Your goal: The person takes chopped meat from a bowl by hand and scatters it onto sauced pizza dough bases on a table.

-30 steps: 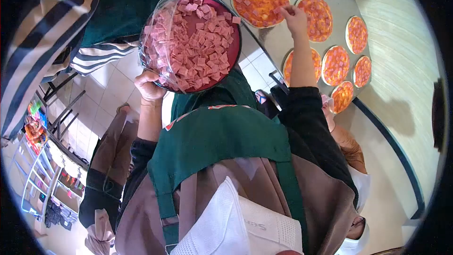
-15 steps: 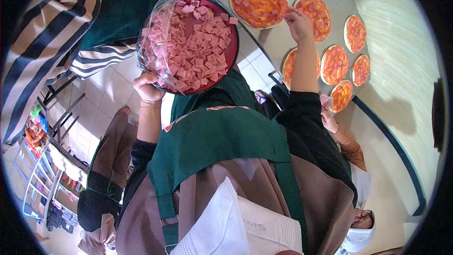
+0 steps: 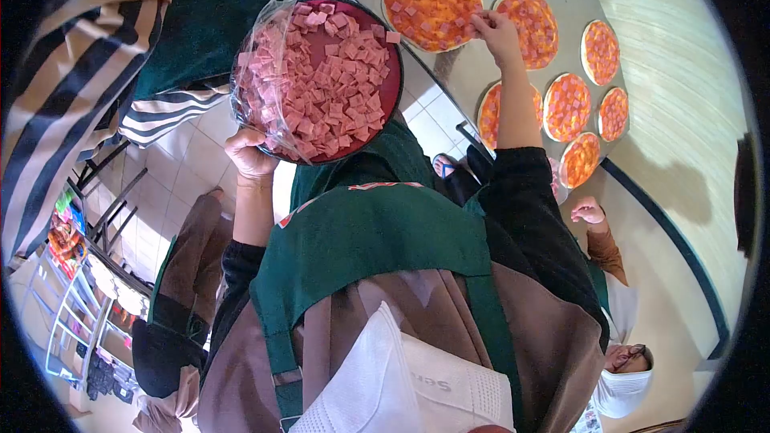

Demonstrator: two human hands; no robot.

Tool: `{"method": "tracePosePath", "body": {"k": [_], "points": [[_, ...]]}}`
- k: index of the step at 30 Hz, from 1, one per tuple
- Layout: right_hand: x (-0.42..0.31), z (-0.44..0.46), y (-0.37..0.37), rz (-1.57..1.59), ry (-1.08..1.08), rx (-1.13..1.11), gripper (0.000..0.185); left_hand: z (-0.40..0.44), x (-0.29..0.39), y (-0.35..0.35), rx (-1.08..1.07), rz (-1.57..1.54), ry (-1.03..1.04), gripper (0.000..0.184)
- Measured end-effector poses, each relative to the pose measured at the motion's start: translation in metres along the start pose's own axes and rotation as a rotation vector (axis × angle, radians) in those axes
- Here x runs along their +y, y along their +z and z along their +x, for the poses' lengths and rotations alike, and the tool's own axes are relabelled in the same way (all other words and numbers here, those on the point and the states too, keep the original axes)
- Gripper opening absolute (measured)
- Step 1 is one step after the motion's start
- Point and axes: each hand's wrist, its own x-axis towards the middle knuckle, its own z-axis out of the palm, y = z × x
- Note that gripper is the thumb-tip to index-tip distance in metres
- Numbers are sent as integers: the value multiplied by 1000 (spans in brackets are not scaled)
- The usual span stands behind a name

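My left hand grips the near-left rim of a round red bowl with a dark edge. Diced pink ham is heaped inside it, and clear plastic wrap covers its left side. Over the right edge of a large sauced pizza, my right hand has its fingertips pinched together; whatever they hold is too small to make out. A few ham squares lie on that pizza. Just right of the hand is another pizza with ham scattered on it.
Several smaller topped pizzas lie on the grey tabletop. A co-worker stands at lower right, one hand near the table edge. A person in a striped garment is at upper left, and another person at lower left.
My right hand has moved slightly left along the large pizza's edge, its fingers still together. The co-worker's hand at right has drawn back from the nearest small pizza. The bowl has hardly moved.
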Motion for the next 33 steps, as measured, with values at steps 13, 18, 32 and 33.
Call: {"method": "tracePosePath", "body": {"k": [13, 18, 32, 33], "points": [[8, 15, -17, -255, 33, 109, 27, 2, -2, 3, 32, 11, 18, 73], [7, 12, -16, 427, 159, -94, 27, 1, -3, 11, 25, 2, -3, 75], [7, 32, 0, -609, -215, 197, 30, 2, -3, 14, -1, 17, -2, 73], [1, 30, 3, -687, -261, 247, 32, 2, -2, 16, 4, 22, -1, 73]]}}
